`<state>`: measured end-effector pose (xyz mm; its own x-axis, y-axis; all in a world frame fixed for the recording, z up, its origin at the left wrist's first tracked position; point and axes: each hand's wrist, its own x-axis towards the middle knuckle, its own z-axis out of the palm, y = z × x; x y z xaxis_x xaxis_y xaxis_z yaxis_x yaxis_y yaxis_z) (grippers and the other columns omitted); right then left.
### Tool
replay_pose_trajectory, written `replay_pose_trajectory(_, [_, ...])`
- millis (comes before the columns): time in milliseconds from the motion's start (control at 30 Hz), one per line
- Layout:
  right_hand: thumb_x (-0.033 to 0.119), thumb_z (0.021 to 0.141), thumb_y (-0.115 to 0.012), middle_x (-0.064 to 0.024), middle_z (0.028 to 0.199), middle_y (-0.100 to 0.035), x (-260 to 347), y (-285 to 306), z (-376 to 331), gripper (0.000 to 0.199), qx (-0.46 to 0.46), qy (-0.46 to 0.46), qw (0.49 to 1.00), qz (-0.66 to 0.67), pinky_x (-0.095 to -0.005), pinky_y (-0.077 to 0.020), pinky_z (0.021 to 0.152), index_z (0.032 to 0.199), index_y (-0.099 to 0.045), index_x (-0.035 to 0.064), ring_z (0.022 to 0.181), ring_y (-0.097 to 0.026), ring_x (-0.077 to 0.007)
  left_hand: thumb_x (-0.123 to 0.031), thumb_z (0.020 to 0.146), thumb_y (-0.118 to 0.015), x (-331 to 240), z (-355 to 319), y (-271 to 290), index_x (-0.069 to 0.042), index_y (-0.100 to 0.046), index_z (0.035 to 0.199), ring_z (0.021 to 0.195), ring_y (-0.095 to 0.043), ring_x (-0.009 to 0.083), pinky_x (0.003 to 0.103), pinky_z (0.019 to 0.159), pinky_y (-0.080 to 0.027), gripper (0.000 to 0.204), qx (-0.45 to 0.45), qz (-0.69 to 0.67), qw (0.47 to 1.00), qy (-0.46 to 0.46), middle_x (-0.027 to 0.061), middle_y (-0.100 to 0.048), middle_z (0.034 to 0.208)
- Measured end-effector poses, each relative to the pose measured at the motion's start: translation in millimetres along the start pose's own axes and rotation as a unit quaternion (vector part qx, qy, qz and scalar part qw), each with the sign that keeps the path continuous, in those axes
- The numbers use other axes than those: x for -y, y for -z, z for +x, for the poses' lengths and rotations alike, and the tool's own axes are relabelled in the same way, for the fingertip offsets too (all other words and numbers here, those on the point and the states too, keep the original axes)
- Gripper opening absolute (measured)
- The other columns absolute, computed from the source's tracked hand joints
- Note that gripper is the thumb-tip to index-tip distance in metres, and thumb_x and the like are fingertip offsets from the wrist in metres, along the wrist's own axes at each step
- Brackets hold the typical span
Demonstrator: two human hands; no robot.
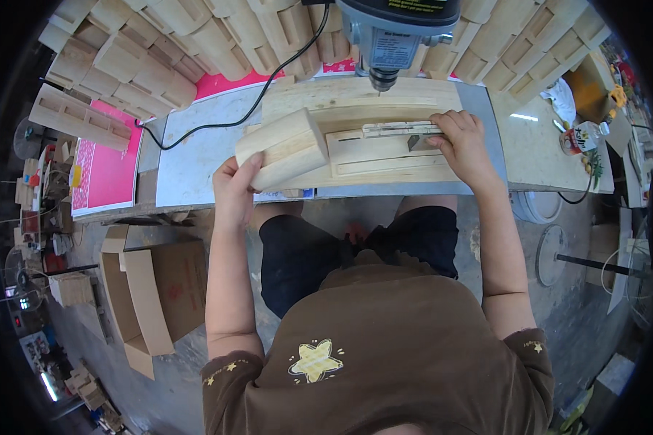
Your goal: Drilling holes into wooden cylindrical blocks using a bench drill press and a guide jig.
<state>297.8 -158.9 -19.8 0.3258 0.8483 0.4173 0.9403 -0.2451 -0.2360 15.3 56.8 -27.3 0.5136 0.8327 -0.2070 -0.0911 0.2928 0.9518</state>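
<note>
My left hand (236,185) grips a pale wooden block (286,148) with a rounded face, thumb on top. The block is tilted over the left end of a wooden jig (374,152) fixed on a board. At the jig's right end, my right hand (466,145) is closed, thumb and fingers pinched together. A thin pale strip (395,129) and a small dark metal plate (415,143) meet its fingertips; what they hold is hard to make out. Above the jig hangs a blue-grey drill press head (395,43) with a chuck (382,78) and thin bit.
Rows of similar wooden blocks (218,43) are stacked along the back. A black cable (250,109) crosses the bench at left, near a pink sheet (105,177). At right lies a bottle with a red label (584,138). An open cardboard box (149,290) stands on the floor.
</note>
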Motion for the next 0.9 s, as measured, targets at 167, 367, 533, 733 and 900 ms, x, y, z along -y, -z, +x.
replay_pose_trajectory(167, [0.016,0.071,-0.067,-0.0037,0.085,-0.056,9.2,-1.9,-3.4,0.028,0.001,0.017,1.0,0.026,-0.036,-0.0351,0.082,0.097,-0.06,0.0099,0.088,-0.051,-0.0236,-0.028,0.073,-0.073,8.0,1.6,-30.3,0.001,-0.058,0.072,0.04,-0.042,0.0062,0.019,0.036,-0.029,0.033,0.003,0.096,0.992,0.082,0.0032,-0.055,0.057])
replay_pose_trajectory(367, [0.016,0.07,-0.067,-0.0034,0.086,-0.057,5.4,2.0,-5.4,0.029,0.001,0.013,1.0,0.019,-0.0359,-0.0352,0.081,0.098,-0.06,0.0095,0.088,-0.052,-0.0233,-0.031,0.073,-0.073,19.1,7.8,-48.3,0.001,-0.058,0.071,0.041,-0.044,0.0055,0.019,0.036,-0.03,0.035,0.005,0.068,0.992,0.107,0.0034,-0.055,0.058])
replay_pose_trajectory(533, [0.016,0.069,-0.067,-0.0034,0.087,-0.058,6.6,2.4,-6.6,0.03,-0.007,0.006,1.0,0.011,-0.0359,-0.0353,0.081,0.098,-0.061,0.0097,0.087,-0.052,-0.0232,-0.032,0.074,-0.073,19.3,13.0,-51.4,0.0,-0.058,0.072,0.042,-0.043,0.0048,0.018,0.037,-0.031,0.036,0.009,0.076,0.993,0.092,0.0028,-0.055,0.058])
replay_pose_trajectory(733, [0.016,0.068,-0.068,-0.0039,0.087,-0.057,8.6,-0.4,-4.9,0.032,-0.007,0.01,1.0,0.006,-0.0364,-0.0357,0.083,0.099,-0.061,0.0095,0.087,-0.052,-0.0239,-0.034,0.073,-0.075,28.3,10.4,-74.8,-0.001,-0.058,0.072,0.048,-0.044,0.0054,0.019,0.043,-0.034,0.037,0.045,0.096,0.99,0.098,0.0014,-0.054,0.06])
replay_pose_trajectory(900, [0.017,0.069,-0.068,-0.0034,0.089,-0.057,12.2,0.3,-5.7,0.032,-0.005,0.004,1.0,0.011,-0.0374,-0.0353,0.086,0.1,-0.061,0.0118,0.09,-0.051,-0.0236,-0.026,0.072,-0.077,54.4,1.6,-100.8,-0.001,-0.057,0.081,0.066,-0.051,0.0087,0.021,0.058,-0.042,0.033,0.087,0.125,0.988,0.039,0.004,-0.056,0.077])
